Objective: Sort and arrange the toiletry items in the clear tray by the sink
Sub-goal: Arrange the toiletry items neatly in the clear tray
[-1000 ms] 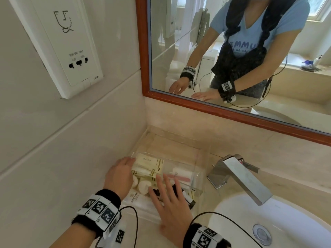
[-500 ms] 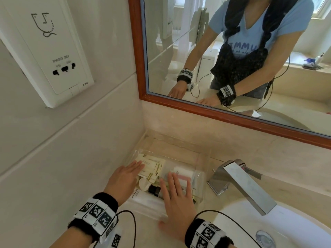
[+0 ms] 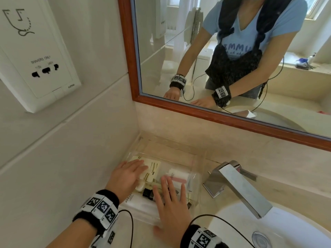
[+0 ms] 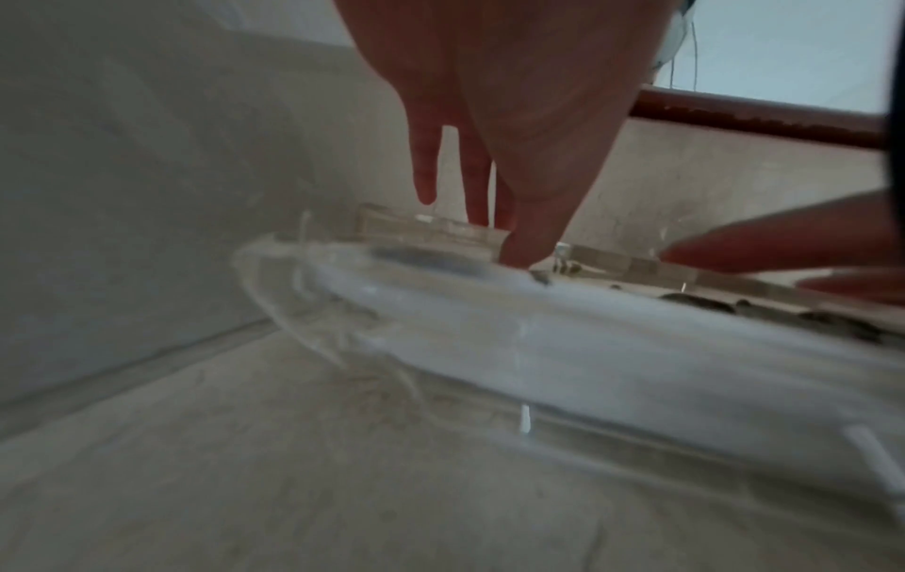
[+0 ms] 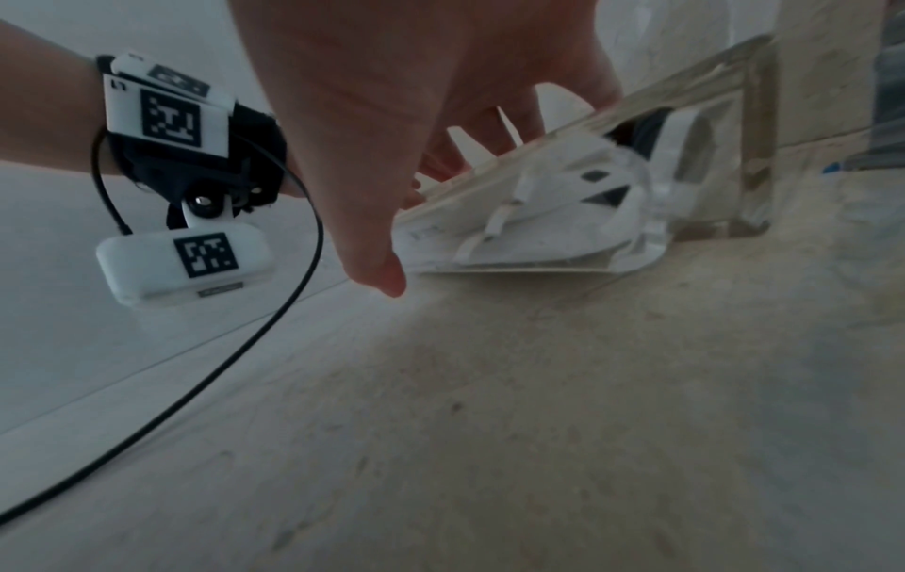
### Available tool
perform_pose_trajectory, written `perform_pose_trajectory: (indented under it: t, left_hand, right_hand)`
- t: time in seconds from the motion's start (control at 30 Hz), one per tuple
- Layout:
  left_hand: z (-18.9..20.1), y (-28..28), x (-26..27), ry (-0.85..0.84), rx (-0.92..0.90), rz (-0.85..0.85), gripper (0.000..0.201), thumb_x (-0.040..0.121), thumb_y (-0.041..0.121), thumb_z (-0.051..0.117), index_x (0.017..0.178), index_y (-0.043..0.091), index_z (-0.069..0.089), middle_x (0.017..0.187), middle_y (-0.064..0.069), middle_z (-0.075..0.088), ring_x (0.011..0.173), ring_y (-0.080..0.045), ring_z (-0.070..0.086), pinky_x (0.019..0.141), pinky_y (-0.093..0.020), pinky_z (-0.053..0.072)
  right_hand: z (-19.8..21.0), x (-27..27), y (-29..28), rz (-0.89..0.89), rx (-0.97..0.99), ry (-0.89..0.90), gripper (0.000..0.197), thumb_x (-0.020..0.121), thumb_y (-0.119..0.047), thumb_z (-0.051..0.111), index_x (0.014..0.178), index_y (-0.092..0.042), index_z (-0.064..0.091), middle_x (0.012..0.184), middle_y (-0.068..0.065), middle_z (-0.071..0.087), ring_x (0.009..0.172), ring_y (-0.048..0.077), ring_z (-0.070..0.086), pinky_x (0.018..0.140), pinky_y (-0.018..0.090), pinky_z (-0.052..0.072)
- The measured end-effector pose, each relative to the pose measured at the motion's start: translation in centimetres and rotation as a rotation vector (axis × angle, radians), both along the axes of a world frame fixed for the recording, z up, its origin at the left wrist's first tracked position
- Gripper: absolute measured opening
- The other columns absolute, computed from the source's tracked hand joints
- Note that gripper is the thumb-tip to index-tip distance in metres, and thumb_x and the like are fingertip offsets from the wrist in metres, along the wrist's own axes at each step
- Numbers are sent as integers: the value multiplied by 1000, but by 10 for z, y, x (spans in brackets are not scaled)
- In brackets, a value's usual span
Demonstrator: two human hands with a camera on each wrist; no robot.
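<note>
Fingers straight | left hand (image 3: 125, 178) on packets (image 3: 151, 170) | right hand (image 3: 172, 208) over tray (image 3: 200, 169)

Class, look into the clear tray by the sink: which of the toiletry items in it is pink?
The slim pink item lying flat toward the tray's right side, just beyond the right hand's fingertips. The packets around it are white or cream, and the small bottle cap is black.

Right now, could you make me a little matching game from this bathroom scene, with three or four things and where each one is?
Things:
1. clear plastic tray
2. chrome tap
3. white shaver socket
4. small black-capped bottle

Places:
A. on the left wall
B. over the white basin
C. inside the tray, by the right hand
D. in the counter's corner below the wood-framed mirror

Pairs: 1-D, 2-B, 3-A, 4-C
</note>
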State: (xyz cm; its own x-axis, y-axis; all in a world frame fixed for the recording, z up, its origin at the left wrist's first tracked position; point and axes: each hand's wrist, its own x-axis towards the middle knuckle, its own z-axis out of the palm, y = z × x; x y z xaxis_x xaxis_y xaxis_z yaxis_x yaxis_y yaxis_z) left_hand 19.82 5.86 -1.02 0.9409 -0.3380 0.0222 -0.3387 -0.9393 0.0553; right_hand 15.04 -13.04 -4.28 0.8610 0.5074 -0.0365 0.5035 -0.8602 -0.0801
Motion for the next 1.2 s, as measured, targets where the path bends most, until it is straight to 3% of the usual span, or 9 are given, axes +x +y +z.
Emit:
perform_pose_trajectory:
  t: [0.2, 0.3, 0.4, 0.47, 0.57, 0.63, 0.73, 0.97, 1.2]
  left_hand:
    - [3, -8, 3, 11, 93, 8, 71, 27, 12, 94, 96, 18, 75, 96, -3, 77, 86, -19, 75, 72, -38, 62]
    - [5, -2, -2, 58, 65, 16, 90, 23, 4, 91, 108, 22, 68, 109, -3, 74, 96, -17, 73, 77, -37, 61]
    - [10, 7, -15, 191, -19, -15, 100, 61, 0, 72, 145, 32, 28, 153, 12, 16, 142, -4, 20, 116, -33, 26]
    - [11, 12, -27, 364, -32, -47, 97, 78, 11, 59, 148, 35, -2, 146, 23, -20, 138, 4, -17, 118, -27, -5]
    - [6, 15, -28, 401, -9, -14, 111, 76, 36, 68, 146, 32, -18, 145, 21, -32, 138, 2, -25, 116, -30, -7]
    - [5, 14, -21, 270, 57, -45, 124, 58, 44, 81, 148, 30, -3, 155, 13, -9, 146, -5, 4, 114, -33, 21]
    - [3, 12, -9, 165, 124, -43, 124, 17, 51, 89, 131, 28, 47, 133, 7, 60, 110, -7, 66, 81, -30, 54]
    - [5, 0, 6, 133, 159, -66, 98, 17, 41, 92, 111, 26, 66, 108, 3, 72, 91, -14, 71, 87, -30, 32]
    - [5, -7, 13, 31, 231, -62, 83, 24, 32, 92, 104, 21, 72, 92, 4, 72, 81, -17, 70, 90, -33, 33]
  right_hand:
    - [-4, 0, -2, 13, 7, -14, 117, 32, -66, 68, 131, -11, 42, 135, 20, 55, 130, 34, 33, 104, 63, 19]
    - [-3, 1, -2, -14, 0, 3, 119, 30, -68, 68, 129, -9, 41, 132, 19, 59, 127, 37, 45, 98, 66, 36]
    - [3, 5, -2, -36, 12, 20, 115, 29, -66, 71, 125, -5, 52, 126, 17, 64, 116, 34, 61, 84, 61, 48]
    - [6, 8, -3, -27, -1, 2, 104, 29, -61, 73, 117, -5, 66, 121, 16, 67, 110, 32, 66, 81, 59, 50]
    - [11, 13, -2, -16, -28, -5, 97, 29, -58, 78, 109, -5, 71, 113, 14, 71, 102, 31, 70, 78, 57, 53]
    - [14, 16, 0, -24, -29, 3, 96, 28, -57, 81, 109, -5, 72, 108, 12, 72, 99, 31, 70, 77, 55, 55]
    - [17, 24, 1, -28, -25, -8, 94, 30, -53, 84, 111, -7, 71, 111, 13, 71, 103, 32, 69, 78, 53, 55]
    - [17, 44, -3, -52, -31, 5, 89, 30, -39, 90, 114, -16, 70, 116, 17, 70, 107, 34, 67, 80, 56, 54]
    - [16, 52, 1, -77, -102, 87, 99, 27, -29, 92, 115, -13, 49, 110, 18, 70, 101, 37, 68, 72, 58, 56]
